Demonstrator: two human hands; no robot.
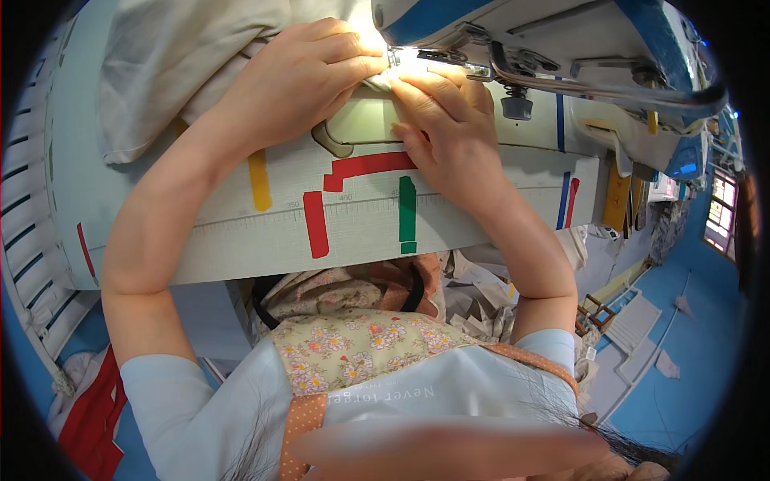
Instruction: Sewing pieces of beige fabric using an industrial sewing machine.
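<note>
Cream cloth (pixel 172 68) lies bunched on the left of the sewing table and runs up to the needle area of a blue and white sewing machine (pixel 577 48). My left hand (pixel 301 72) is closed on this cloth, its fingers bent and reaching to the brightly lit presser foot (pixel 395 58). On the foot's near side, my right hand (pixel 449 108) has its fingers curled over the cloth's edge, the thumb lower down. Glare and my fingers hide the needle and the exact seam. Both forearms rest across the table's front part.
The pale table (pixel 224 248) bears a printed ruler and tape strips: red (pixel 316 224), green (pixel 407 212) and yellow (pixel 259 180). A metal lever (pixel 609 96) juts from the machine at the right. White slatted rack (pixel 24 208) stands left. Cloth pieces (pixel 481 293) are heaped below the table.
</note>
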